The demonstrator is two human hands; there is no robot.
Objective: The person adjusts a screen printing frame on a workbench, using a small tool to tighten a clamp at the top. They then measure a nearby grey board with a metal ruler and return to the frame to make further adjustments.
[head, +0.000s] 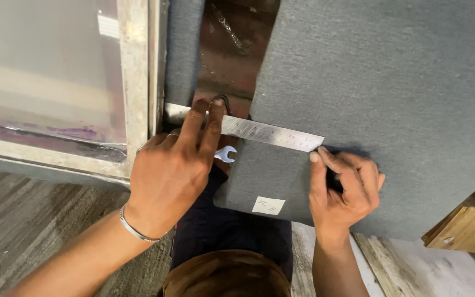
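Observation:
A steel ruler [265,132] lies slanted across the gap between a framed screen [133,82] and a large grey felt-covered board [391,93]. My left hand [174,165] presses two fingers down on the ruler's left part. My right hand [342,187] rests on the grey board at the ruler's right end, fingers curled, index finger touching the ruler's tip; whether it holds something small I cannot tell. A small open-end spanner [226,153] pokes out from under my left hand, below the ruler.
A white paper label [268,205] is stuck near the board's lower corner. A wooden block [465,225] sits at the lower right. Rough wooden flooring [23,225] runs at the lower left. A dark red surface [232,49] shows behind the gap.

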